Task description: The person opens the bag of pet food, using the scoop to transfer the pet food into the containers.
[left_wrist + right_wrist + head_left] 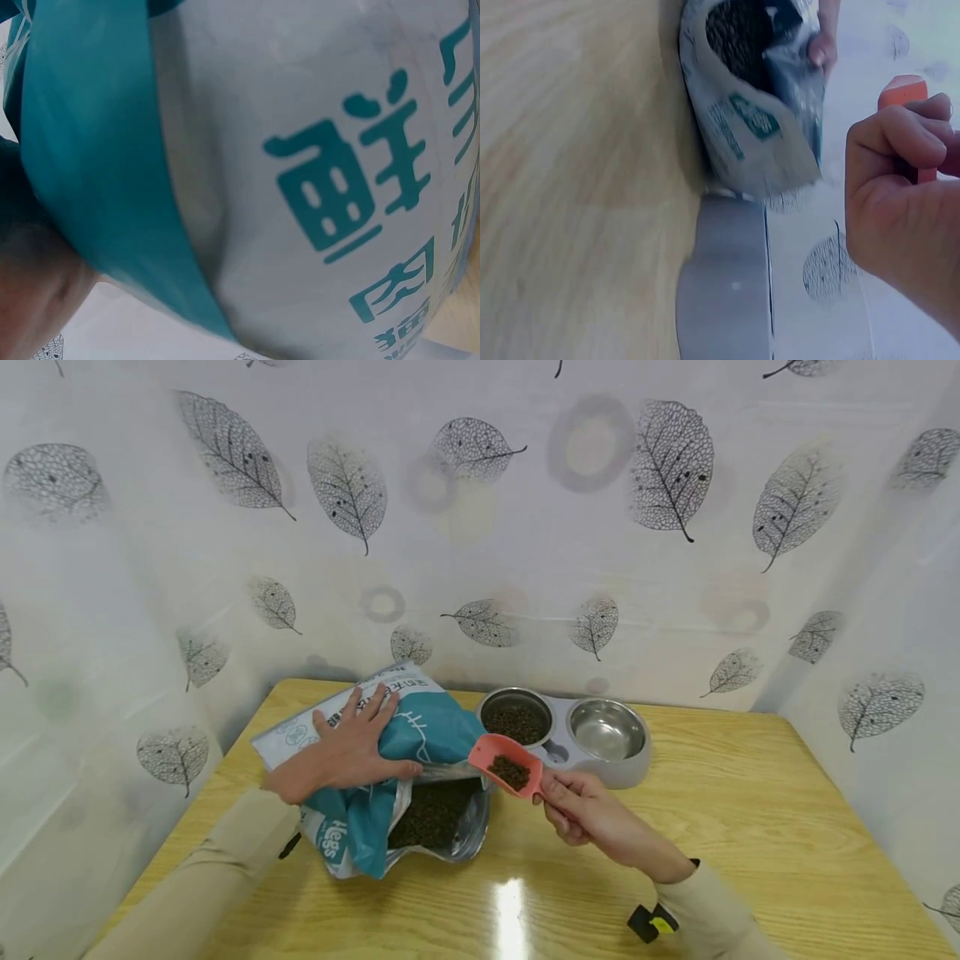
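A teal and white pet food bag (438, 727) lies on its side with its mouth toward the front, showing brown kibble (431, 814) inside. My left hand (348, 752) rests on top of it with fingers spread. In the left wrist view the bag's printed side (247, 150) fills most of the picture. My right hand (600, 818) grips the handle of a pink scoop (491, 746) that carries some kibble. The scoop is held up to the right of the bag's mouth, in front of the double bowl. In the right wrist view my curled fingers (900, 139) partly hide the scoop (904, 90).
Behind the scoop stands a grey double bowl stand (633, 771). Kibble lies in its left steel bowl (517, 718); the right steel bowl (607, 731) shows bare metal. Everything sits on a wooden table (720, 827), with leaf-patterned sheeting (510, 560) behind and at both sides.
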A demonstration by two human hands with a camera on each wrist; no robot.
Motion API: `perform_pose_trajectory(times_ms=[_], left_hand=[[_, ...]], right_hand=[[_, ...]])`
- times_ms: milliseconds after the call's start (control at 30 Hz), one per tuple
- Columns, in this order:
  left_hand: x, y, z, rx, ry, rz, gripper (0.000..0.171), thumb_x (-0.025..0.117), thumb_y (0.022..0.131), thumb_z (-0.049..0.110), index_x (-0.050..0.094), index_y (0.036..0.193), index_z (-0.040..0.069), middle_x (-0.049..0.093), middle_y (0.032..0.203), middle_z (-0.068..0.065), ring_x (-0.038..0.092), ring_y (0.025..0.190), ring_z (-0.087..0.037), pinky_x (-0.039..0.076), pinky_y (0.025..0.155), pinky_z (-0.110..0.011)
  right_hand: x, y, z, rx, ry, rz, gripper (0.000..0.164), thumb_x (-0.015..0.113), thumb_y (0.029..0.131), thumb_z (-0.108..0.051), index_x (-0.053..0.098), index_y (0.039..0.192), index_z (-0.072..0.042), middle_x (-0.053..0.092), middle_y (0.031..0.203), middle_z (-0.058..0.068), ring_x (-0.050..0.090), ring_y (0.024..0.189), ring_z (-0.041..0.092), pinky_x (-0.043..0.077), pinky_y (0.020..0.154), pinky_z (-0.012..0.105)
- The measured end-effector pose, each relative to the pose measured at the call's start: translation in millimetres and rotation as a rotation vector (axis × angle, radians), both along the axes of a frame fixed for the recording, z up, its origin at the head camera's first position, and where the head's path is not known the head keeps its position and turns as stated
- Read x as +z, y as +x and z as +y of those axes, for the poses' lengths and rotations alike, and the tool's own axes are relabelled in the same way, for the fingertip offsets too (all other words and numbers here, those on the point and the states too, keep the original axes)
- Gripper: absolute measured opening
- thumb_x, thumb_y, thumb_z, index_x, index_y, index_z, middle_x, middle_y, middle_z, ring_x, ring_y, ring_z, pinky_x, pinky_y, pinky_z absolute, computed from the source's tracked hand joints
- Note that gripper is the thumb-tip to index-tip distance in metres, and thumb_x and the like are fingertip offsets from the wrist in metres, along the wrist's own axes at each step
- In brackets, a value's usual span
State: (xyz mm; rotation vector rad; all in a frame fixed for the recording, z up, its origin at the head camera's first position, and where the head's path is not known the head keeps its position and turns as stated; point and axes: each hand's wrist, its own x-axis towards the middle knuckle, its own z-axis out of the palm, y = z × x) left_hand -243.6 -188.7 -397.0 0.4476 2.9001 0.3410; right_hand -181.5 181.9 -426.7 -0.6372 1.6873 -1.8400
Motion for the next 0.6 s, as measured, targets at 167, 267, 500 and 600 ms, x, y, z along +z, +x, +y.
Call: perform_pose_trajectory(times_ms=[167,267,500,600], left_hand=[[0.1,-0.5,0.1,0.0,0.001,0.003,0.122,0.056,0.082,0.085,0.004,0.167,0.015,-0.001,0.174,-0.015,-0.006,0.157,-0.051,0.0,0.101,-0.093],[0.0,-0.5,-0.2,-0.001,0.003,0.004,0.122,0.055,0.082,0.085,0.004,0.167,0.015,-0.001,0.174,-0.015,-0.006,0.157,-0.051,-0.001,0.101,-0.093],[0.0,0.3,-0.4,-0.003,0.005,0.009,0.121,0.056,0.082,0.085,0.004,0.167,0.015,0.0,0.174,-0.015,-0.006,0.157,-0.051,0.0,0.101,-0.093],[0.0,0.6,-0.7,-0.004,0.009,0.009,0.121,0.056,0.082,0.084,0.004,0.167,0.015,0.0,0.174,-0.015,-0.006,0.157,-0.051,-0.001,0.101,-0.093]], right_hand=[[5.8,-12.2,25.8,-0.155,0.085,0.001,0.03,0.04,0.113,-0.029,0.062,0.096,-0.016,0.047,0.065,-0.011,0.032,0.051,0.002,0.017,0.046,0.03],[9.1,-18.2,41.0,-0.275,0.147,0.004,0.029,0.043,0.112,-0.029,0.064,0.096,-0.017,0.047,0.066,-0.01,0.03,0.05,0.002,0.017,0.047,0.03],[10.9,-27.0,70.5,-0.508,0.324,0.024,0.035,0.048,0.11,-0.034,0.064,0.109,-0.002,0.047,0.066,-0.006,0.028,0.047,0.004,0.023,0.045,0.026],[8.9,-30.5,80.1,-0.579,0.411,0.05,0.045,0.049,0.109,-0.036,0.062,0.119,0.006,0.049,0.067,-0.006,0.028,0.046,0.003,0.026,0.044,0.024]])
